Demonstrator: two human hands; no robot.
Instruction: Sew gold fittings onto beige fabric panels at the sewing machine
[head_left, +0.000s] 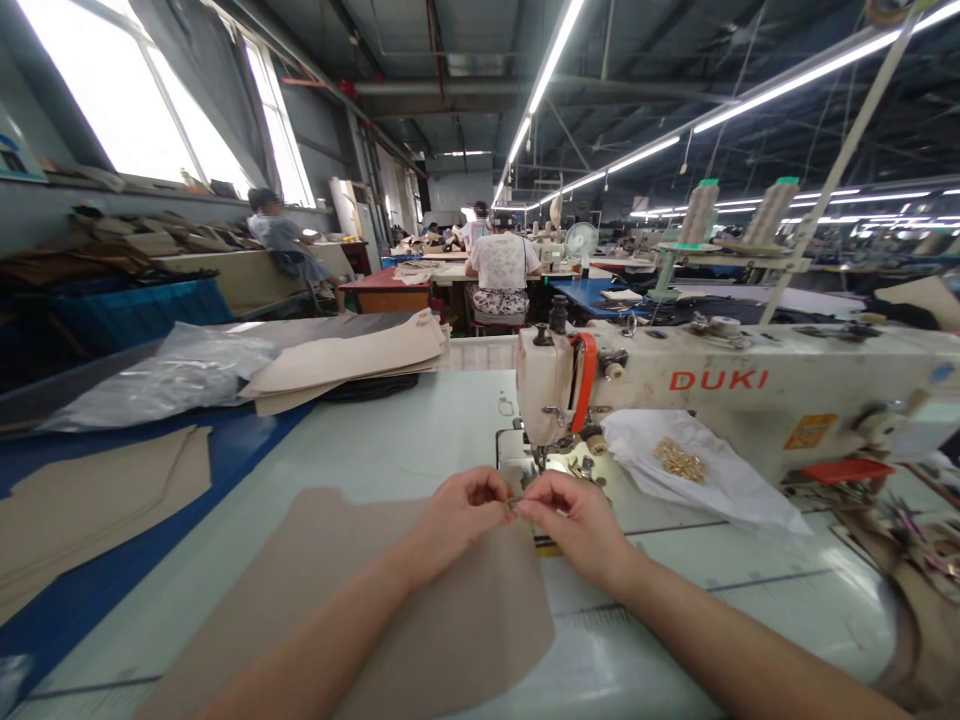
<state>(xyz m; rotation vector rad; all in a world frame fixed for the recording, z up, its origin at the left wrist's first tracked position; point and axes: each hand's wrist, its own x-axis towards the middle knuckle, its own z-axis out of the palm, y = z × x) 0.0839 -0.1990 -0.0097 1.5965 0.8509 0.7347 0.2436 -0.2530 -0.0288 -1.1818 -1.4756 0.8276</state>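
My left hand (466, 510) and my right hand (574, 515) meet just in front of the sewing machine's needle area. The fingertips of both are pinched together around something small and thin, too small to make out. Beneath my left hand and forearm lies a large beige cut piece (450, 640), flat on the pale table. The white sewing machine (637, 375) stands beyond my hands, its presser foot (540, 458) slightly above and behind the fingertips.
Small gold-coloured metal parts (679, 460) lie on a white bag (724, 495) right of the needle. At left are stacked beige pieces (352, 355), a clear plastic bag (172, 375) and more beige pieces (105, 500) on a blue surface. Thread cones (701, 212) stand behind. People (504, 265) sit farther off.
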